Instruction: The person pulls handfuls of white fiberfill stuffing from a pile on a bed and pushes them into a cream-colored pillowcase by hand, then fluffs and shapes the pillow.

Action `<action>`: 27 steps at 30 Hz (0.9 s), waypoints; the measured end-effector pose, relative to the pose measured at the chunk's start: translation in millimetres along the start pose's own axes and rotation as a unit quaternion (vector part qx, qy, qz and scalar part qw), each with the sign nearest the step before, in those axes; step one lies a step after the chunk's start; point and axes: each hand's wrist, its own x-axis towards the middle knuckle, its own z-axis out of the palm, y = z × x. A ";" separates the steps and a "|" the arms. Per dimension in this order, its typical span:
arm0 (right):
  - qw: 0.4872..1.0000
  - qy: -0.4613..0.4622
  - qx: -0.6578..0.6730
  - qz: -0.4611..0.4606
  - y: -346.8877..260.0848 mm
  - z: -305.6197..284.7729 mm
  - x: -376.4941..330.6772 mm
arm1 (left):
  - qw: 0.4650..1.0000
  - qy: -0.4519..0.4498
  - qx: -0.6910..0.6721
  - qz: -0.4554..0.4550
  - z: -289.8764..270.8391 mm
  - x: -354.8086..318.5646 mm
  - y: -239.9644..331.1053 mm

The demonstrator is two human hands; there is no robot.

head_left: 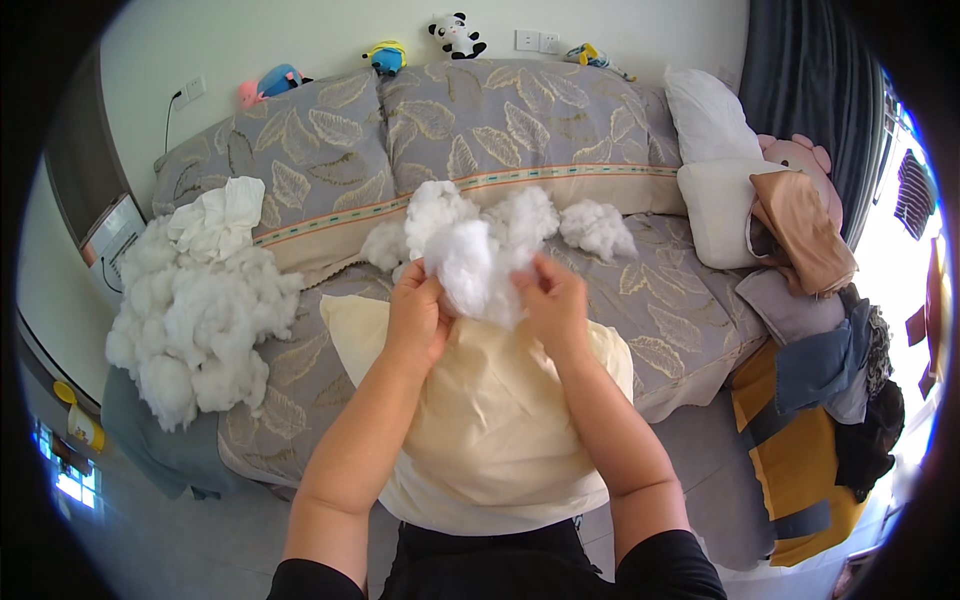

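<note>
Above the cream pillowcase (500,410), left hand (417,318) and right hand (555,305), each grip clamped on white stuffing (470,262).

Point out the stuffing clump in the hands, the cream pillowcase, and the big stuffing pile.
stuffing clump (470,262), head view, its middle.
cream pillowcase (500,420), head view, bare fabic between the forearms.
big stuffing pile (190,310), head view, its centre.

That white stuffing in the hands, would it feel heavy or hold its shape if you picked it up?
Probably very light: the stuffing puffs up loosely between the left hand and right hand. Likely floppy and squashy, since it pulls into wisps. It seems clingy, not slippery; the pile sits heaped in clumps.
</note>
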 end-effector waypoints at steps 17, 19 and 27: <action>0.978 0.076 0.190 0.037 -9.9 1.3 -0.4 | 0.997 0.012 0.057 0.056 5.9 -14.3 7.5; 0.971 0.093 0.218 0.033 -17.9 -4.0 1.7 | 0.996 -0.013 0.079 0.029 6.8 -13.7 11.8; 0.970 0.034 0.219 0.104 -20.0 6.7 -10.5 | 0.994 -0.032 0.103 0.033 6.7 -15.4 0.4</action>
